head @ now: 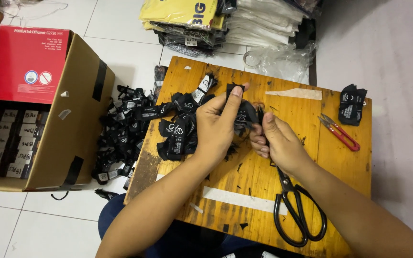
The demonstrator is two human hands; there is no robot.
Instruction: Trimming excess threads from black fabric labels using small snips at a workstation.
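Note:
My left hand [218, 125] pinches a bundle of black woven labels [243, 114] above a wooden board [283, 191], index finger and thumb stretched up along it. My right hand [278, 143] grips the same bundle from the right, fingers curled. Just left of my left hand a heap of loose black labels [180, 126] lies on the board. Large black scissors [296, 210] rest on the board below my right wrist.
Small red thread snips [340, 133] and a small stack of labels [351, 104] lie at the board's right end. More labels [123, 131] spill onto the tiled floor beside an open cardboard box [75, 124] holding a red carton. Folded bagged garments [225, 21] are stacked behind.

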